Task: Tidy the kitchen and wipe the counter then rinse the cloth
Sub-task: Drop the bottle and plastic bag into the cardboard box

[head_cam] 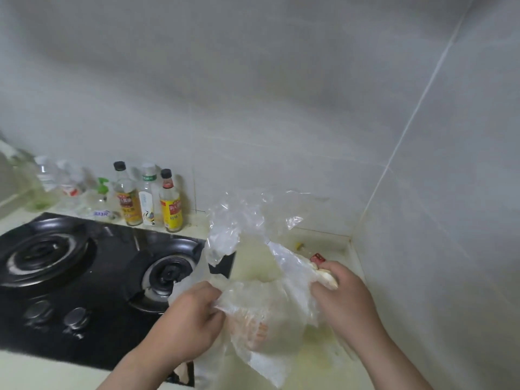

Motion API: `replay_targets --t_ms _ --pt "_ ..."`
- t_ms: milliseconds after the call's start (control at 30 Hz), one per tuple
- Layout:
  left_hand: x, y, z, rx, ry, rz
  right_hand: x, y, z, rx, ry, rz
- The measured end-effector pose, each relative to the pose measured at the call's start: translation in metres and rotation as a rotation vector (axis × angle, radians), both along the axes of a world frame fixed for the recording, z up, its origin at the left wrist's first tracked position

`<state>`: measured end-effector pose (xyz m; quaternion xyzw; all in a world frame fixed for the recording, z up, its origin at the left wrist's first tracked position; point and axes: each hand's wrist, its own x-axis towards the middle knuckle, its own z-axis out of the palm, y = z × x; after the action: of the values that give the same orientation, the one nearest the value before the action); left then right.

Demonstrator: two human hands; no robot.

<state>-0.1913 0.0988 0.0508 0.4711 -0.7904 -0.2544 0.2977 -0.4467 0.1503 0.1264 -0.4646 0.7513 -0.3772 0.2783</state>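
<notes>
Clear plastic bag (267, 311) hangs over the counter's (323, 240) right end, beside the stove (84, 277). My left hand (191, 319) pinches one rim. My right hand (346, 296) has its fingers curled on the other rim and a pale scrap (329, 280). Mouth spread, I judge, to take rubbish. Sauce bottles (149, 198) along the back edge. No cloth in sight.

The contents of the plastic bag (277, 299) are veiled by its cloudy film. The right edge of the stove (92, 280) is covered by the bag. The far-left bottles (59, 184) are blurred, and a red item (318, 258) is half hidden behind the right hand (347, 298).
</notes>
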Motion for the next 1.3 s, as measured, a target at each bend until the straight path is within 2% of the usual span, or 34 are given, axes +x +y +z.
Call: replay_targets --t_ms 300,600,933,1300 --pt "0.022 0.098 0.027 -0.007 -0.022 0.279 0.025 0.056 0.003 -0.064 0.003 0.248" --pt "0.09 0.184 0.041 -0.033 -0.11 0.561 0.077 0.078 0.006 -0.116 -0.053 0.43" --pt "0.203 0.261 0.051 -0.053 -0.117 0.865 0.198 0.084 0.012 -0.116 -0.045 0.651" --pt "0.364 0.349 0.029 0.011 -0.112 1.098 0.387 0.114 -0.012 -0.044 -0.004 0.863"
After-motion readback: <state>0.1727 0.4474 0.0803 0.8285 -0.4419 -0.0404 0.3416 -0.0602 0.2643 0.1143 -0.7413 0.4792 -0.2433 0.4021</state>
